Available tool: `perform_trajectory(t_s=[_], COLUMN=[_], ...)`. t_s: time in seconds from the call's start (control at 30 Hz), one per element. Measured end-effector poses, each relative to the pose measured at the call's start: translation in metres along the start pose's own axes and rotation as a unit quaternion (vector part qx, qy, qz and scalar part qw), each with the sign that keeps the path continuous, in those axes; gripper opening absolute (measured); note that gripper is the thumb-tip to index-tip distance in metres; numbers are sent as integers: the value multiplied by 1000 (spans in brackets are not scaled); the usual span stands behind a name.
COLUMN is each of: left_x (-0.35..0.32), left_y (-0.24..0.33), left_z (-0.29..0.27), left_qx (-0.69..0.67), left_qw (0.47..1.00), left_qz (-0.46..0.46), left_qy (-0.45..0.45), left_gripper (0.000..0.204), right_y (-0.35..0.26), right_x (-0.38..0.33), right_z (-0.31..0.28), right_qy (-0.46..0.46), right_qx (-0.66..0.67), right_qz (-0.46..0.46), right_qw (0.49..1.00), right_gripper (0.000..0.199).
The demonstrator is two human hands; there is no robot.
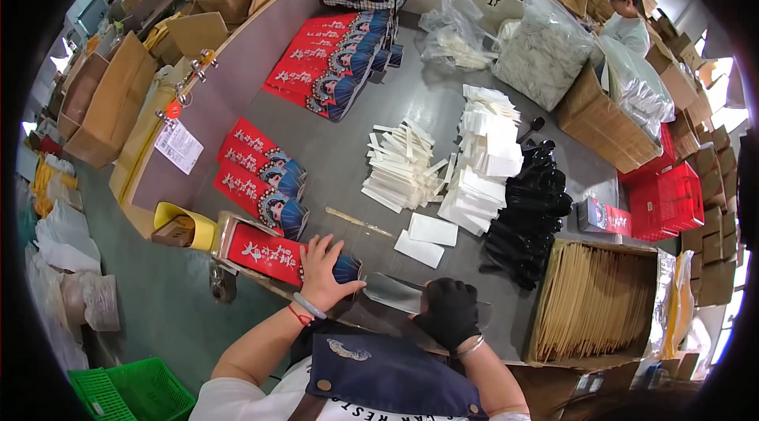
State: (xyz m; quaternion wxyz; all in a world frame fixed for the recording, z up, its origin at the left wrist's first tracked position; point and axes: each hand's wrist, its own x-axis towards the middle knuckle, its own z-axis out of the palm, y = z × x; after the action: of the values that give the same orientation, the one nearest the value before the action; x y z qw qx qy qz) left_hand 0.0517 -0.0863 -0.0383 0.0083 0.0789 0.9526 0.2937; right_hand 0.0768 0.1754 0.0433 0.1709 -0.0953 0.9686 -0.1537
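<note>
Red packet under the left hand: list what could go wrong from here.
1. The red packet lies at the table's near edge; a nudge from the left hand might tip it off.
2. The gloved right hand may grip the clear sleeve poorly.

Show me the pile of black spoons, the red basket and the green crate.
black spoons [528, 215], head view, middle of the pile
red basket [668, 201], head view, its side wall
green crate [130, 393], head view, its rim
</note>
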Motion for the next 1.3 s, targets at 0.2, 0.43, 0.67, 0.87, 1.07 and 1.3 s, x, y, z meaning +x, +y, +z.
perform_trajectory(t_s=[0.2, 0.43, 0.67, 0.87, 1.07, 1.3], left_x=[10, 87, 108, 87, 92, 99], left_y=[10, 15, 16, 15, -4, 1], left_z=[-7, 13, 14, -9, -3, -2], left_qx=[6, -43, 96, 67, 64, 36], left_qw=[999, 982, 970, 973, 969, 968], left_qz=[2, 184, 218, 212, 235, 218], left_qy=[-32, -5, -53, -60, -32, -120], left_gripper=[88, 59, 51, 35, 13, 9], right_y=[-28, 12, 157, 266, 281, 279], right_x=[28, 13, -86, -177, -184, -180], right_z=[47, 43, 18, 24, 5, 4], right_qy=[56, 216, 419, 440, 264, 272], right_qx=[59, 127, 62, -72, -24, 10], right_qz=[-79, -29, 250, 471, 543, 583], right_qw=[994, 968, 871, 761, 797, 766], right_gripper=[55, 52, 37, 41, 43, 42])
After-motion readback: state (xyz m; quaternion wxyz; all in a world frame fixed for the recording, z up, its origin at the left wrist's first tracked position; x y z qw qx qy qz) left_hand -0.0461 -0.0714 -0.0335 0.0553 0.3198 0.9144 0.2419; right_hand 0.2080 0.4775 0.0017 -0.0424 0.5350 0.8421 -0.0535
